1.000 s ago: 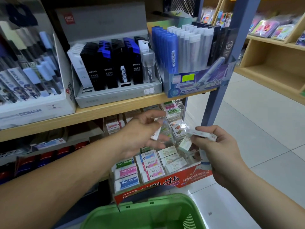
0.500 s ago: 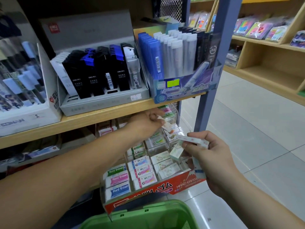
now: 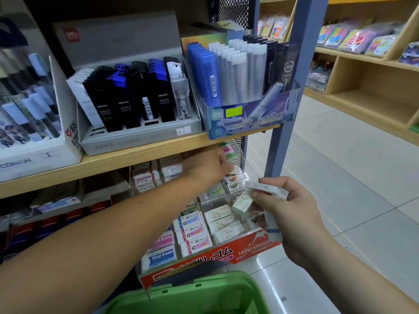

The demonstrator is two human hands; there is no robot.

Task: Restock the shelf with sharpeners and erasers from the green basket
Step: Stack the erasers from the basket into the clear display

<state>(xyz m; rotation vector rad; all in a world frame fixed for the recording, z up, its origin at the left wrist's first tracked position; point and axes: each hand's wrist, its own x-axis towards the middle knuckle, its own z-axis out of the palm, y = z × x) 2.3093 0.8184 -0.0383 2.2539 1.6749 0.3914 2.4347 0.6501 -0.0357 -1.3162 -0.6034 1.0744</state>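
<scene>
— While your left hand (image 3: 205, 165) reaches under the wooden shelf (image 3: 127, 158) into the back rows of the eraser display (image 3: 229, 248), what is it holding?

— Your fingers are curled over the rear compartments, but whether they pinch an eraser there I cannot tell.

— And your right hand (image 3: 286, 214)?

— It's closed around a small stack of erasers (image 3: 267, 189), held just beside the display's right edge. Your green basket (image 3: 188, 293) sits below, in front of the display.

Glossy green plastic basket (image 3: 238, 288), matt wooden shelf (image 3: 136, 155), clear plastic eraser display (image 3: 226, 200), glossy floor tiles (image 3: 340, 177).
</scene>
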